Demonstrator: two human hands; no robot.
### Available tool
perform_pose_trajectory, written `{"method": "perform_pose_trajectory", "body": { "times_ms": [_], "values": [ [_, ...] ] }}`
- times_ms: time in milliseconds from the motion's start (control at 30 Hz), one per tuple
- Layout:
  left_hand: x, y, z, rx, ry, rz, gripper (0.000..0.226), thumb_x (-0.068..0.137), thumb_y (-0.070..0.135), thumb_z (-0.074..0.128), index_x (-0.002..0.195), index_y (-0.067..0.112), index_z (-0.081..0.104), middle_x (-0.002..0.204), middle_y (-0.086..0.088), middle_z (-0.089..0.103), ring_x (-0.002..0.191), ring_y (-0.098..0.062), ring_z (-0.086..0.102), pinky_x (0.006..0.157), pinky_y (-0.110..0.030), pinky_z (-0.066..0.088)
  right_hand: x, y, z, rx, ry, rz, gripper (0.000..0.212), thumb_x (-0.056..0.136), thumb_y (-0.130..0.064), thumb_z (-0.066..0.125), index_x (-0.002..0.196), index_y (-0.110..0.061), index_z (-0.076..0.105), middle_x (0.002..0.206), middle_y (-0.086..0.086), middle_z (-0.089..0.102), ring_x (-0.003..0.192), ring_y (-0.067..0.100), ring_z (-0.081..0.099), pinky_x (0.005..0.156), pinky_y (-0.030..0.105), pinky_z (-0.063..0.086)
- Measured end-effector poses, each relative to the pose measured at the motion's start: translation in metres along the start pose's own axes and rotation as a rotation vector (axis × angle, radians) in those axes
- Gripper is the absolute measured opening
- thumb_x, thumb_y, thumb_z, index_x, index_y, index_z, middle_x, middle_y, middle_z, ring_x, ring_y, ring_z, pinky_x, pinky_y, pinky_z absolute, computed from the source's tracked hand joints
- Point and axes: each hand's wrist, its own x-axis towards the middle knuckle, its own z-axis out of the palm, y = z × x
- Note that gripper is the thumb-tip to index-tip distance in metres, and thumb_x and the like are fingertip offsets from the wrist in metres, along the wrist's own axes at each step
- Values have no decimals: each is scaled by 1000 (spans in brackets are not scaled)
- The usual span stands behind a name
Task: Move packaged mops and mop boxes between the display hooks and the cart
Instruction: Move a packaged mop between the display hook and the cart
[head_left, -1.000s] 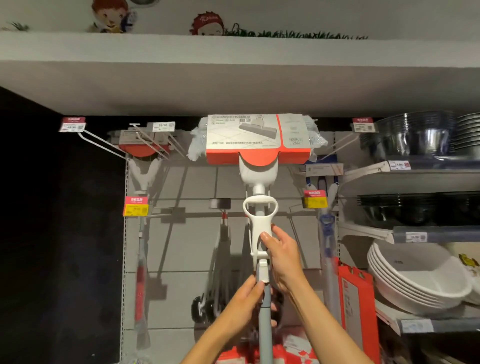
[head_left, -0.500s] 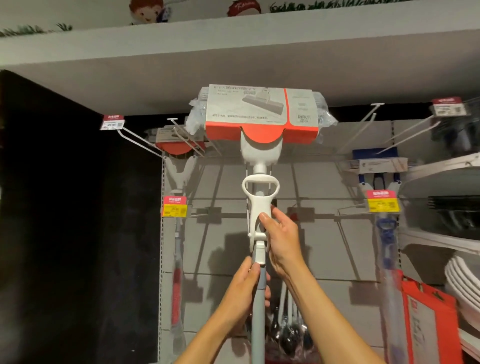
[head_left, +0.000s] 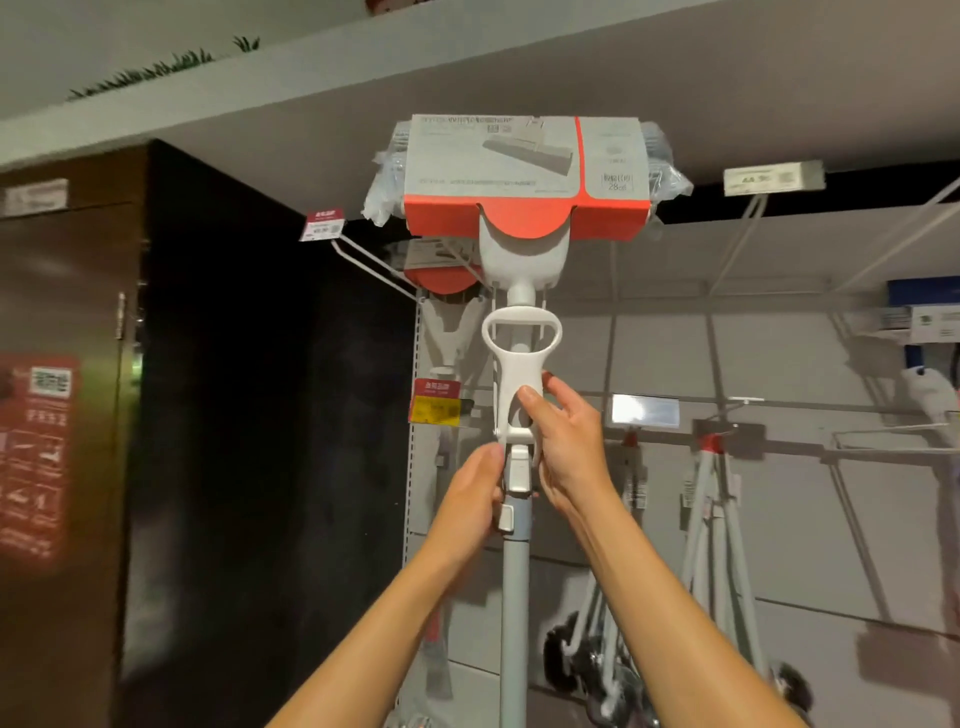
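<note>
Both hands hold a packaged mop (head_left: 519, 171) upright: left hand (head_left: 475, 499) curled around its pole, right hand (head_left: 563, 441) pinching the white lever above, near a display hook (head_left: 374, 262)

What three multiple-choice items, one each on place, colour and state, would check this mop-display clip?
1. Where is the right hand?
A. on the mop's white lever handle
B. on the cardboard sleeve
C. on a price tag

2. What colour is the lower edge of the cardboard sleeve on the mop head?
A. blue
B. orange-red
C. green

3. How is the left hand engaged?
A. hanging free
B. flat on the wall
C. gripping the grey pole

Answers: 1 A, its fingers curl around the white lever; 2 B, an orange-red band runs beneath the grey print; 3 C, its fingers wrap the pole's top.
</note>
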Motion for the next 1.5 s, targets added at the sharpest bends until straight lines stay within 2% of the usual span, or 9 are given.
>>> {"method": "perform_pose_trajectory", "body": {
  "times_ms": [167,267,467,667,867,1100,1200,1367,1500],
  "values": [
    [11,3,-41,115,58,27,42,106,46,39,105,21,73,94,1,77,89,-16,71,80,-30,54,6,25,37,-3,-25,29,49,96,-5,63,143,-3,49,102,14,76,93,24,74,74,31,60],
    [17,0,-75,141,74,61,46,105,49,40,102,20,76,95,-5,78,92,-24,73,86,-40,56,9,42,64,2,-39,33,47,95,-6,63,141,-4,51,105,14,76,97,27,74,78,36,60],
    [34,3,-150,95,45,89,46,105,51,37,107,25,75,97,-3,77,95,-17,73,89,-36,58,17,74,132,-45,-28,5,21,94,-5,63,108,-21,66,93,6,78,87,18,74,72,30,59],
    [51,-1,-215,105,23,108,40,107,46,38,101,29,74,94,-3,75,93,-24,70,87,-40,56,31,101,186,-160,23,17,25,95,-11,63,120,-7,63,95,13,75,88,24,71,89,47,57],
    [65,-10,-243,27,-25,92,34,107,41,41,108,22,69,101,-11,72,98,-32,67,93,-46,55,46,118,208,-232,64,25,34,98,-10,61,132,-8,59,102,11,76,96,24,73,90,43,58],
    [102,-10,-245,-51,-44,200,37,106,24,49,142,30,51,112,6,74,105,-14,71,98,-47,56,77,127,203,-229,70,-52,26,99,-6,57,124,-10,63,101,13,76,93,24,74,73,30,59],
    [122,-13,-243,-52,-29,227,49,106,24,49,148,44,37,110,10,75,105,-11,71,98,-44,56,95,129,200,-225,54,-62,34,99,-5,57,133,-6,57,107,16,75,100,27,73,86,39,59],
    [158,-5,-243,-6,-11,277,48,104,28,51,143,54,39,140,8,60,118,-2,63,102,-34,54,127,131,197,-255,3,-104,31,100,-10,57,131,-11,60,108,14,74,101,27,72,94,47,57],
    [185,2,-246,69,4,294,56,103,32,53,152,48,31,128,1,63,118,-15,63,100,-48,54,149,135,196,-268,-23,-128,27,101,-14,55,127,-14,64,105,9,76,99,23,73,91,44,59]
  ]
}}
